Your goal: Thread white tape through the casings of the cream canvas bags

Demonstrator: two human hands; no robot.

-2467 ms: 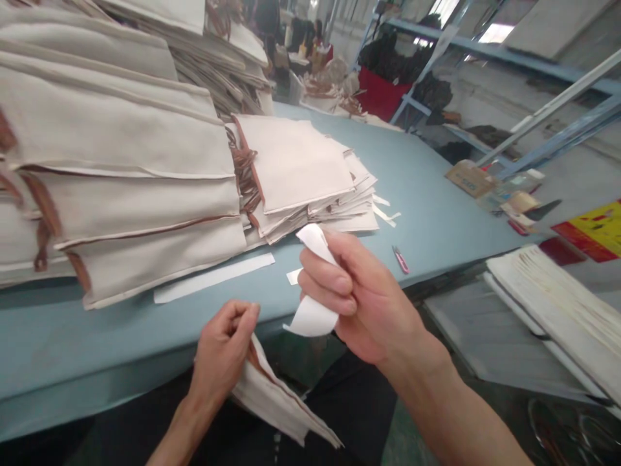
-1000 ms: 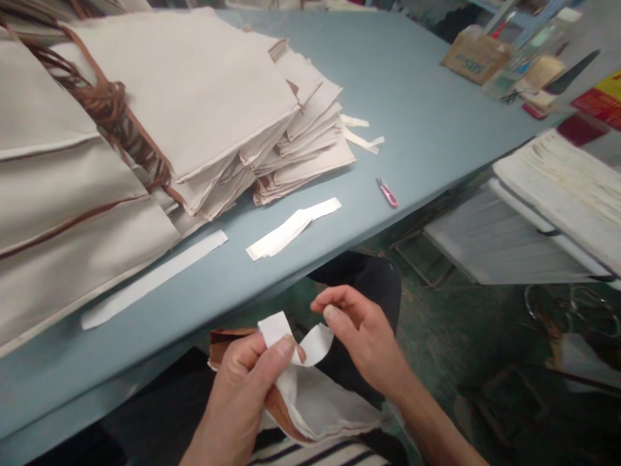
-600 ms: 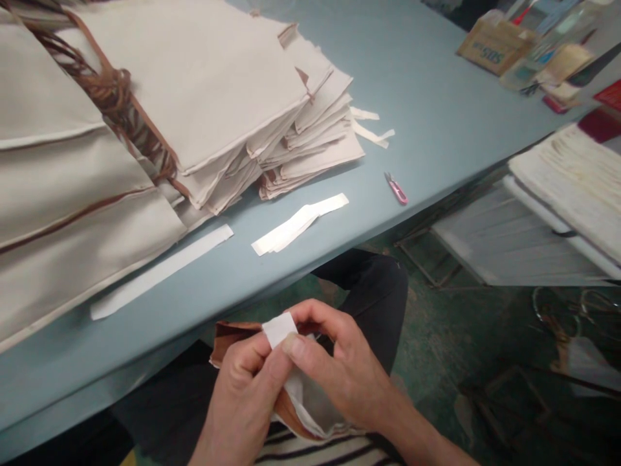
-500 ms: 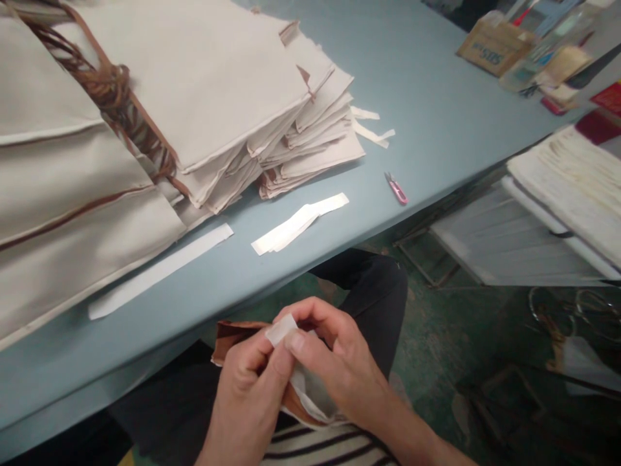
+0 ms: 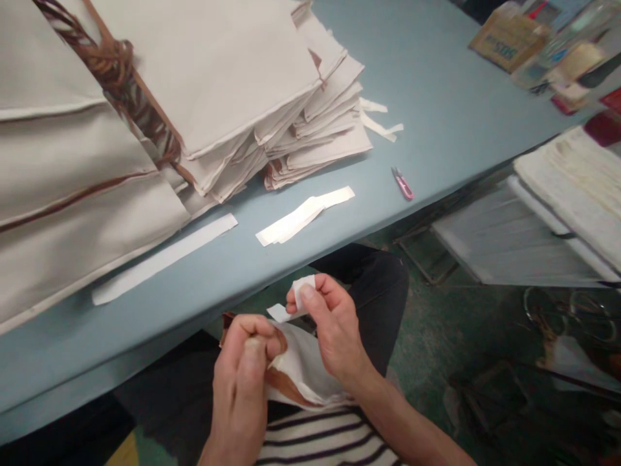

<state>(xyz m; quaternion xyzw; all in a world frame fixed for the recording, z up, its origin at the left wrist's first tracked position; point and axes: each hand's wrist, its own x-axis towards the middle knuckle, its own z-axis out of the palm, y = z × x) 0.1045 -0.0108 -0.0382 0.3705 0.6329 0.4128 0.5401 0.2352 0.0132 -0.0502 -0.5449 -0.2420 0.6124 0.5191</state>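
The left hand (image 5: 242, 378) is clenching the brown-trimmed edge of a cream cloth (image 5: 303, 366), its fingers curling over the fold. The right hand (image 5: 334, 327) is pinching a white strip (image 5: 285, 315) between thumb and bent fingers; one end is showing above the thumb, and the other is hanging out toward the left hand. Whether that end is touching the cloth, one cannot tell. Cloth and held strip are both sitting off the tabletop (image 5: 436, 123), just outside its front edge, with the cloth spreading over the lap against a striped shirt (image 5: 325, 440).

Along the tabletop's front edge, a long strip (image 5: 165, 260) is lying at the left, a few short strips (image 5: 305, 215) are overlapping to its right, and pink snips (image 5: 403, 186) are resting farther right. Behind these, a left stack (image 5: 72, 152) and a right stack (image 5: 228, 71) of cream pieces are standing, with brown straps (image 5: 116, 65) bunching between them. Thin strips (image 5: 381, 124) are poking out beside the right stack. Toward the tabletop's right end, a box (image 5: 509, 40) is standing.
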